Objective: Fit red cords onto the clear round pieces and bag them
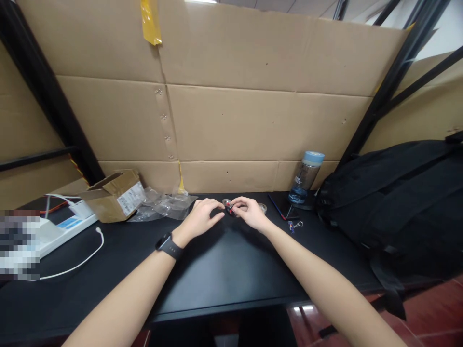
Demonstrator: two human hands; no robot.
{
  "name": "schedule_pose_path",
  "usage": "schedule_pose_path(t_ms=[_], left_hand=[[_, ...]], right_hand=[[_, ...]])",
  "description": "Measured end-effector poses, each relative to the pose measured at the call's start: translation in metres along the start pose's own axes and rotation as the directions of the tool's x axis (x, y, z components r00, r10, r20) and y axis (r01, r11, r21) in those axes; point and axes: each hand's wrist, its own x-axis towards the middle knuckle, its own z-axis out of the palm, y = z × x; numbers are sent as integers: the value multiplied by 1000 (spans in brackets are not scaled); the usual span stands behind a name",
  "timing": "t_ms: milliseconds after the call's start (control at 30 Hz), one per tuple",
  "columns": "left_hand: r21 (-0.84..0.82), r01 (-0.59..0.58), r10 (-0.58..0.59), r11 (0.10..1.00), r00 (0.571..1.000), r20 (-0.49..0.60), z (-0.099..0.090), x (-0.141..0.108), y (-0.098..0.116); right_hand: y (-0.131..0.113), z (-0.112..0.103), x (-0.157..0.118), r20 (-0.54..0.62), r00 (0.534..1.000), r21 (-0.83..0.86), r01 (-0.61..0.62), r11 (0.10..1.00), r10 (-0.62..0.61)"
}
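A small round object (230,208), black with red spots and a clear part, is held above the far half of the black table (231,270), between the person's two hands. The right hand (246,212) grasps it between thumb and fingers. The left hand (207,217) has thumb and fingers parted, fingertips at the object's near side; I can't tell whether they touch it. A dark watch (169,245) circles the left wrist.

Just beyond the right hand sits a clear round item (263,208), partly hidden. Further right lie a thin blue-and-red stick (277,207) and a key ring with a charm (293,225), near an upright bottle (306,177) with a light-blue lid. A black backpack (394,202) fills the right end.

To the left are crumpled clear plastic (162,206), an open cardboard box (115,196), a white power strip (68,231) and a curving white cable (81,262).
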Motion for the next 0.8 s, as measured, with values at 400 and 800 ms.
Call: schedule_pose_path(t_ms=[400, 800], left_hand=[[9, 25, -24, 1000, 995, -99, 3, 0, 24], [70, 65, -56, 995, 991, -125, 4, 0, 31]], right_hand=[[-23, 10, -12, 27, 1000, 162, 3, 987, -8], [-31, 20, -21, 7, 981, -126, 191, 973, -192]])
